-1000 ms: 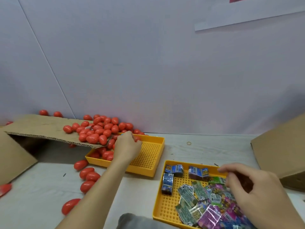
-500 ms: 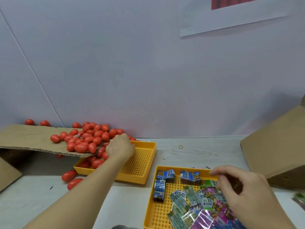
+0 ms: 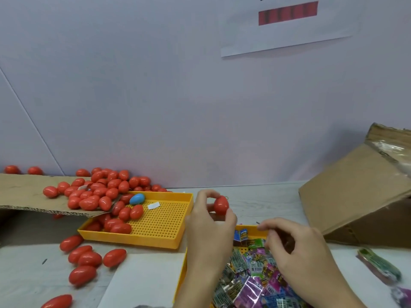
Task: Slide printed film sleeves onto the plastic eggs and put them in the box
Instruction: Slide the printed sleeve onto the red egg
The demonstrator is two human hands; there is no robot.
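My left hand [image 3: 208, 225] pinches a red plastic egg [image 3: 221, 204] at its fingertips, above the gap between the two yellow trays. My right hand [image 3: 298, 250] hovers with curled fingers over the printed film sleeves [image 3: 249, 276], which lie heaped in the near yellow tray [image 3: 181, 272]. Whether it pinches a sleeve is hidden by its fingers. More red eggs [image 3: 100, 192] spill from a cardboard flap into the far yellow tray [image 3: 138, 240], with one blue egg [image 3: 136, 198] among them. The cardboard box [image 3: 355, 196] stands tilted at the right.
Several loose red eggs [image 3: 89, 258] lie on the table at the left. A white sheet [image 3: 142, 278] lies in front of the far tray. A banded bundle of sleeves [image 3: 380, 265] rests at the right, near the box. A grey wall closes the back.
My left hand has left the egg pile and come right to the middle with a red egg in its fingers. A blue egg now shows in the far tray. My right hand stays over the sleeves.
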